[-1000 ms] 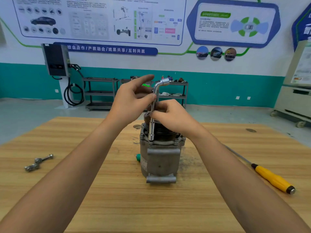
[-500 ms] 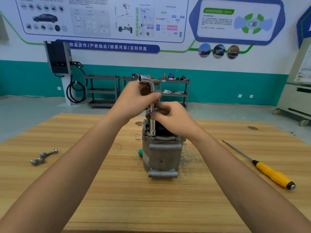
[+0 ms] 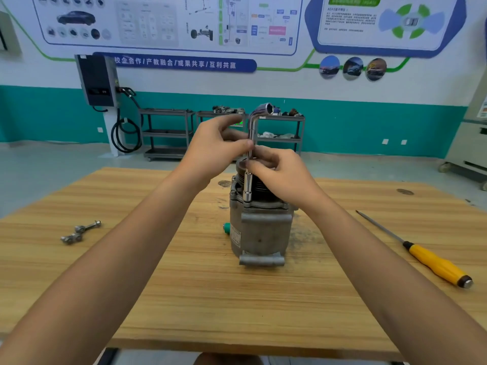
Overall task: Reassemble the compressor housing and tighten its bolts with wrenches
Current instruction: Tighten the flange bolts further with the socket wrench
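A grey metal compressor (image 3: 259, 233) stands upright in the middle of the wooden table (image 3: 237, 299), its black pulley at the top. An L-shaped socket wrench (image 3: 250, 164) stands upright with its socket down on a bolt at the housing's top left rim, bent end pointing right. My left hand (image 3: 216, 148) pinches the wrench's shaft near the bend. Lower down, my right hand (image 3: 279, 172) grips the shaft over the pulley and hides most of the compressor's top.
A yellow-handled screwdriver (image 3: 427, 259) lies at the right of the table. Loose bolts (image 3: 80, 231) lie at the left. A green cap (image 3: 226, 228) sits by the compressor's left base. Shelving carts and a wall charger stand beyond the table.
The wrench's bent end swung from right to left and back to the right as my left hand turned it. My right hand stayed on the shaft.
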Demonstrator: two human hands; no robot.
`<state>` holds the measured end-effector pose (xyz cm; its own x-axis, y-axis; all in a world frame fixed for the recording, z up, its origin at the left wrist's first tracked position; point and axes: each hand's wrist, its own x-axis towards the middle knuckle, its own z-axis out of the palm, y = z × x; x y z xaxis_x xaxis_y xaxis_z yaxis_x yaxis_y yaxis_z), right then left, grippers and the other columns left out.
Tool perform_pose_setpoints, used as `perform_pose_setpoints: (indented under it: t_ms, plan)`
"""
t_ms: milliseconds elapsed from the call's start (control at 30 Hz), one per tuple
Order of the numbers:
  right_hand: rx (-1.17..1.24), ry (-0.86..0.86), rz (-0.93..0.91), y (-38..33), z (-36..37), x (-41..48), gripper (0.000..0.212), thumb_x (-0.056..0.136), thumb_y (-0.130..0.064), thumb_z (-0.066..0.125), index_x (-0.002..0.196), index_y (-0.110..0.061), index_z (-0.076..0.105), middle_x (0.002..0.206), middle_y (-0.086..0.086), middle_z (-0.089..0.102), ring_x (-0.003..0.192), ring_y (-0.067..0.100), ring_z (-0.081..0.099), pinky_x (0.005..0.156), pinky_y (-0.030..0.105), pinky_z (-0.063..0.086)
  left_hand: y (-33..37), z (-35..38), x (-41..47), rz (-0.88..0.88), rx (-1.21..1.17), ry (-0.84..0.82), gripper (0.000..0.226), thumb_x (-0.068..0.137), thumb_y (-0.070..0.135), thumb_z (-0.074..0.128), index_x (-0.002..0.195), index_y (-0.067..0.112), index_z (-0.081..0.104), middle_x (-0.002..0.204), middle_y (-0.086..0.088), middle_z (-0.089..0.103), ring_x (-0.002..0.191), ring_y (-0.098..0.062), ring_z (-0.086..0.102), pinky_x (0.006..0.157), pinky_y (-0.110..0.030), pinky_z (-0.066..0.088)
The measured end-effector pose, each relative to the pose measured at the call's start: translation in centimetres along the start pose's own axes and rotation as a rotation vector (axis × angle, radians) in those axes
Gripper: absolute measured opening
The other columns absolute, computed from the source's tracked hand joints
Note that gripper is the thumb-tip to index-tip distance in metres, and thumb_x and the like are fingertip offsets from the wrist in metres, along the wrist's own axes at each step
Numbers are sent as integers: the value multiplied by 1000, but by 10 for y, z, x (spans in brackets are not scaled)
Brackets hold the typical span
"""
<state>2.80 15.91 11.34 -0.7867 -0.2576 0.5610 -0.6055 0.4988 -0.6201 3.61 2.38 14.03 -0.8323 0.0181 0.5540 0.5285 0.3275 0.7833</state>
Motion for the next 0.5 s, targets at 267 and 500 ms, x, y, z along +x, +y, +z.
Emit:
perform_pose_setpoints:
  t_ms: [267,500]
  plan:
    - [-22,107,-39,-3,5,1,18,80,-25,72,91,-11,72,82,-4,71,91,17,65,103,59,32,2,5,1,73,116,49,17,79,17,72,94,18,64,81,7,64,83,-9,62,79,-24,51]
    - [66,-7,34,-1,2,2,24,87,-14,57,104,-31,64,72,-13,70,85,6,64,92,35,47,-6,3,2,-7,-113,54,15,80,8,70,86,17,60,81,2,65,76,-6,63,73,-17,53]
